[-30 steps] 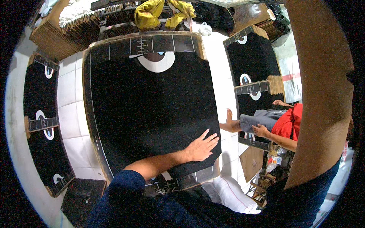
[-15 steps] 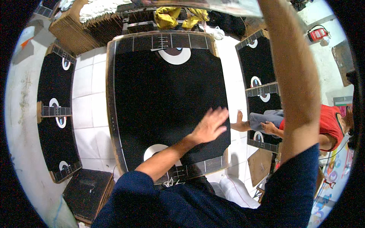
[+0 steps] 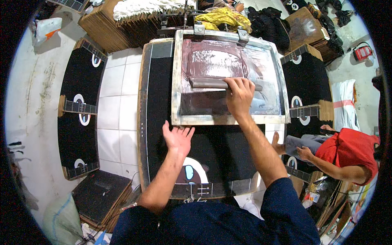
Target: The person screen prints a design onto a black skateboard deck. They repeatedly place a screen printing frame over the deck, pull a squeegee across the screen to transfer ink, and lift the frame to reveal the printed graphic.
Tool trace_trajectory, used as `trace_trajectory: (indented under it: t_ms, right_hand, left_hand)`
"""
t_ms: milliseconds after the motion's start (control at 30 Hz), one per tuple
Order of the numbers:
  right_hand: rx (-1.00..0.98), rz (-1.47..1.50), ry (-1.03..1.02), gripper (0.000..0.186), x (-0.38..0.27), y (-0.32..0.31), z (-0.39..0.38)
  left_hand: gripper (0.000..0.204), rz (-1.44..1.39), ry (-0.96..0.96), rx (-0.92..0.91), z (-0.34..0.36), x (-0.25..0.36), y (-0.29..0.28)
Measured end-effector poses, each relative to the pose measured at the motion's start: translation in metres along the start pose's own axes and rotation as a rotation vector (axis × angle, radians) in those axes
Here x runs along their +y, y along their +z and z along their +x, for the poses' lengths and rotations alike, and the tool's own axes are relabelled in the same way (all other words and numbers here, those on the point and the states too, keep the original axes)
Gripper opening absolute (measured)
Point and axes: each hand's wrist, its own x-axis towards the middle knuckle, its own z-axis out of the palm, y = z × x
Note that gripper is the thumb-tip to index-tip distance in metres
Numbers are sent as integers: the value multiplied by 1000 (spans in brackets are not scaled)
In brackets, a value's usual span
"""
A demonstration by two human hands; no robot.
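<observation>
Head view: unlike half a second ago, now shows a framed screen point(image 3: 204, 120) over the black cloth point(image 3: 159, 90) on the worktop point(image 3: 142, 134), hiding the far eye print. With right hand point(image 3: 240, 98), previously out of view, grips a grey squeegee point(image 3: 210, 83) by its right part, fingers curled around. With left hand point(image 3: 178, 140), shifted from the cloth's right side to the screen's near edge, holds nothing visible, palm up, fingers loosely spread; cannot tell whether touching. Shows the squeegee mid-screen, long axis left to right, dipping slightly nearer rightward. Leaves gaps at both side bars, open mesh point(image 3: 204, 107) nearward, glossy brown ink point(image 3: 216, 61) beyond. Left of the screen, leaves a strip of cloth exposed, then white tiles point(image 3: 109, 108).
</observation>
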Motion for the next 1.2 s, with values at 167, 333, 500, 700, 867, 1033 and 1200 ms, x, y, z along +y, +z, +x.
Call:
trace_trajectory:
  t_ms: [167,333,500,700,867,1033,1200]
  right_hand:
    - [-214,-163,-4,35,60,78,57]
    - [-254,-238,-53,32,100,138,117]
    - [-275,-310,-42,35,105,155,114]
    - [-400,-255,-7,29,56,85,39]
    - [-708,-218,58,30,76,98,92]
    - [-415,-309,25,38,102,153,134]
    - [-340,-294,-27,30,80,125,80]
  left_hand:
    - [83,1201,1051,27,38,-12,-58]
    - [125,1852,1409,-97,74,-5,-62]
    - [131,1861,1343,-52,77,-10,-67]
    - [129,1901,1350,-85,76,-5,-64]
    - [127,1914,1334,-78,74,-6,-61]
    - [129,1893,1322,-81,75,-7,-60]
    - [128,1910,1353,-79,75,-7,-59]
